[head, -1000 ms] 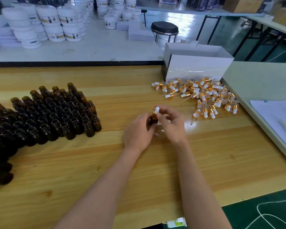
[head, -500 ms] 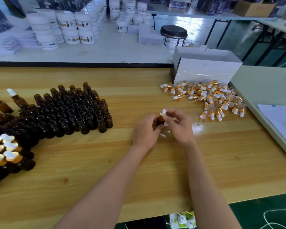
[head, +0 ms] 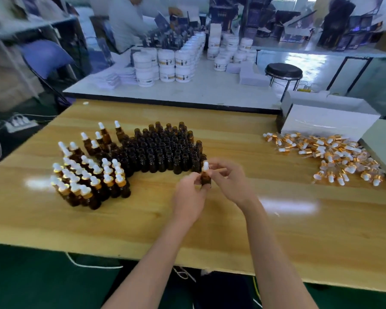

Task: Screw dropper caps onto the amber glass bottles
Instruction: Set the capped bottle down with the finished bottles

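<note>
I hold one amber bottle (head: 205, 178) upright above the wooden table (head: 276, 230). My left hand (head: 188, 195) grips its body from the left. My right hand (head: 230, 180) pinches the white-bulbed dropper cap (head: 205, 166) sitting on its neck. A block of open amber bottles (head: 163, 152) stands just behind my hands. To the left stand capped bottles (head: 87, 177) with white bulbs and gold collars. A loose pile of dropper caps (head: 328, 157) lies at the right.
A white open box (head: 328, 121) stands behind the cap pile. A grey-green table (head: 383, 143) abuts the right edge. Behind is a white table with stacked white jars (head: 165, 65) and a black stool (head: 283, 72). A person works at the far back.
My view has swung left and up, showing more capped bottles and the room. My hands still hold the same bottle and cap, now closer to the block of open bottles.
</note>
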